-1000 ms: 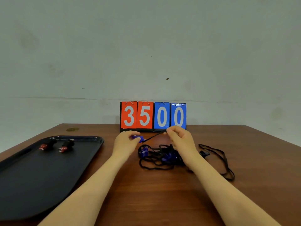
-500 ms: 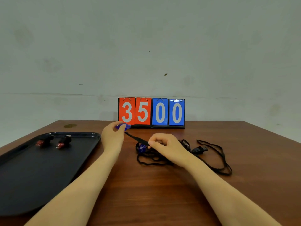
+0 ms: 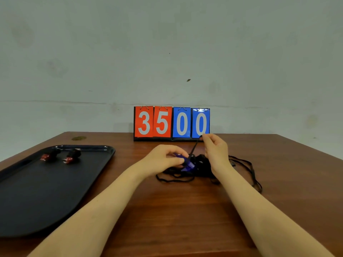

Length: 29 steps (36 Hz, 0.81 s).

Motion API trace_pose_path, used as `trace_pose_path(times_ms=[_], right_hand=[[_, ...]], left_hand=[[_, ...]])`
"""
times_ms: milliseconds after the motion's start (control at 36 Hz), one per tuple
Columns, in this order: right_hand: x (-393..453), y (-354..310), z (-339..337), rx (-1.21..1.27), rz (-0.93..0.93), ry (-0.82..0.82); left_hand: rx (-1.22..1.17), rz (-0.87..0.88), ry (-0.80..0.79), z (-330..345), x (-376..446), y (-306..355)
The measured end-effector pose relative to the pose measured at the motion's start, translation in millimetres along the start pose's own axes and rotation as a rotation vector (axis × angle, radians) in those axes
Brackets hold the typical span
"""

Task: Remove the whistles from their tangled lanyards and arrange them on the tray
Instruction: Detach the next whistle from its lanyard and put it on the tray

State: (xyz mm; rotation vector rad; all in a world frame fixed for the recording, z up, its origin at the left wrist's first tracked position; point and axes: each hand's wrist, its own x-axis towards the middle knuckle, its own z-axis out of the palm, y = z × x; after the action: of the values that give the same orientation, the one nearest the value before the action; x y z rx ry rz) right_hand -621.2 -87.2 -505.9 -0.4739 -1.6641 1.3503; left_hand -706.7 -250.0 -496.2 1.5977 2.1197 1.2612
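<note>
From the head view, the only writing I can read is on the scoreboard [image 3: 171, 123] at the back of the table [image 3: 185, 210]: four flip cards hung on small wire rings, two red ones showing 3 and 5, two blue ones showing 0 and 0, the digits pale grey on glossy card.

I count two red whistles [image 3: 61, 156] on the tray [image 3: 46, 191], lying side by side near its far edge, each with a dark body and a shiny red end. The tray is black, smooth, with rounded corners and a raised rim, and it sits on my left. Among the lanyards [image 3: 204, 167] in the middle of the table I see two blue whistles; more could be hidden in the tangle.

My left hand [image 3: 163, 160] has its fingers curled round a blue whistle [image 3: 179, 156], pinching it just above the heap. Another blue one [image 3: 188, 166] lies in the cords just below. My right hand [image 3: 215, 151] pinches a strap [image 3: 194, 148] between thumb and forefinger and holds it taut, rising from the whistle up to my fingertips in front of the last blue card.

The lanyards are thin black cords, flat and matte, knotted in a loose pile, with a long loop trailing off to the right. The table is brown wood-grain with a faint sheen.
</note>
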Motion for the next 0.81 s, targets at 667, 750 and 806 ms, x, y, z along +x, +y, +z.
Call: trace_pose_path(times_ms=[667,750,806], right_hand=[[-24,13,28,-0.733,-0.383,-0.493],[-29,8,31,-0.745,-0.431,-0.540],[-30,4,31,-0.753,-0.447,-0.559]], left_hand=[[-0.413,-0.057,0.635,-9,6,-9],[-0.245,-0.063,0.655,-11,6,-14],[-0.183,-0.075,0.663,-14,5,-18]])
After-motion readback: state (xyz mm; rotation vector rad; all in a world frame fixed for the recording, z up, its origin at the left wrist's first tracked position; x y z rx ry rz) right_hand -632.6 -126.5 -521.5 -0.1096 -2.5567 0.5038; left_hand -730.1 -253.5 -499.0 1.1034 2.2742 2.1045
